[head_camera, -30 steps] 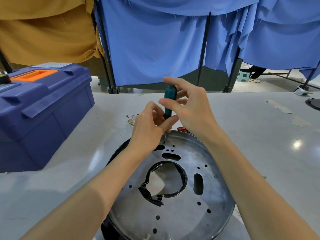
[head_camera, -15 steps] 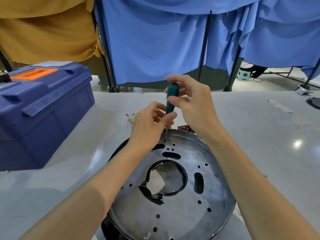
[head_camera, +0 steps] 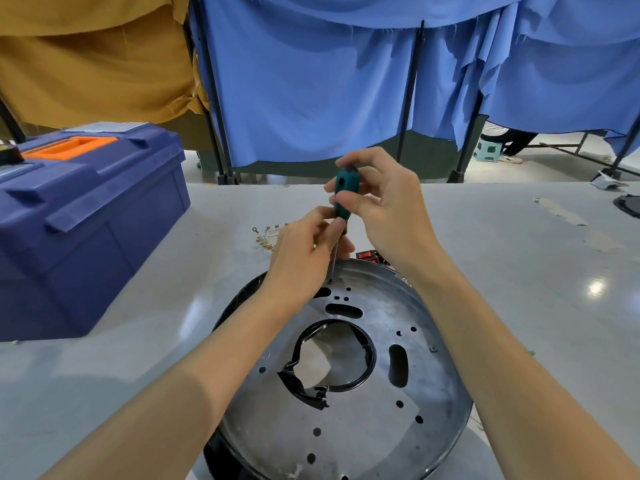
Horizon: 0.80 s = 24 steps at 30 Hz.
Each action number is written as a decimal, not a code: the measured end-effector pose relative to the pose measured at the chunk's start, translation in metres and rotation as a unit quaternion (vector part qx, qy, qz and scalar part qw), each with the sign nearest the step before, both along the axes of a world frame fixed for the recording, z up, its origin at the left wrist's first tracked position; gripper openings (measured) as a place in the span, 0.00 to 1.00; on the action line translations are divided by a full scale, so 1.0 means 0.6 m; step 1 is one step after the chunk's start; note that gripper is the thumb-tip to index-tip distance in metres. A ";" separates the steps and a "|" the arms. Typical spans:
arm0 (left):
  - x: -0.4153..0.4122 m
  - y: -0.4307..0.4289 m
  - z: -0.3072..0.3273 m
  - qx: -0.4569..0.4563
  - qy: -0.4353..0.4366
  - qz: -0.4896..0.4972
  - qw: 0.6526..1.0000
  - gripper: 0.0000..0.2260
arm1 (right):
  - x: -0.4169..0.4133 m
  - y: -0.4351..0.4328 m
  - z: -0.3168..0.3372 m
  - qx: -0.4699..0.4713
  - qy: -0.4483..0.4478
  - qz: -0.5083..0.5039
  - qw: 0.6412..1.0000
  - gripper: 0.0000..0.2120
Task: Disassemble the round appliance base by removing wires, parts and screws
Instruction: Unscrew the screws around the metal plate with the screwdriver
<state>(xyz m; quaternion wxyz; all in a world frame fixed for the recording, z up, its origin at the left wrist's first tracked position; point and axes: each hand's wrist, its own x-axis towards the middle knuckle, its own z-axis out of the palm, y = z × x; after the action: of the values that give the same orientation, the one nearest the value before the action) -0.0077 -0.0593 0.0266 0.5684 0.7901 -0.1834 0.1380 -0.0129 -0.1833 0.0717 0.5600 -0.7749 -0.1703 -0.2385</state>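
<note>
Right grip (head_camera: 388, 216): screwdriver (head_camera: 344, 190) on perforated base (head_camera: 381, 427)

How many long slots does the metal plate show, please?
3 slots: one half under the left hand, one beyond the centre hole, one right of it; more may be hidden.

Round base (head_camera: 363, 438) cropped below, red switch (head_camera: 366, 255) half hidden — screwdriver tip (head_camera: 331, 274) indistinct
</note>
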 end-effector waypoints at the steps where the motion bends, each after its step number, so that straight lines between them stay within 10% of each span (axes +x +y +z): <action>1: 0.001 0.000 -0.001 0.004 0.003 0.002 1.000 0.06 | 0.000 0.001 -0.001 0.002 0.000 0.009 1.000 0.14; 24: 0.001 0.002 0.000 0.003 0.000 0.005 1.000 0.07 | -0.003 0.001 0.001 -0.003 -0.018 -0.007 1.000 0.17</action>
<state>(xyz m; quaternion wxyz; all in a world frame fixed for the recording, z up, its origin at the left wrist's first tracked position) -0.0073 -0.0581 0.0269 0.5652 0.7929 -0.1796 0.1399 -0.0149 -0.1826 0.0725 0.5527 -0.7736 -0.1759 -0.2552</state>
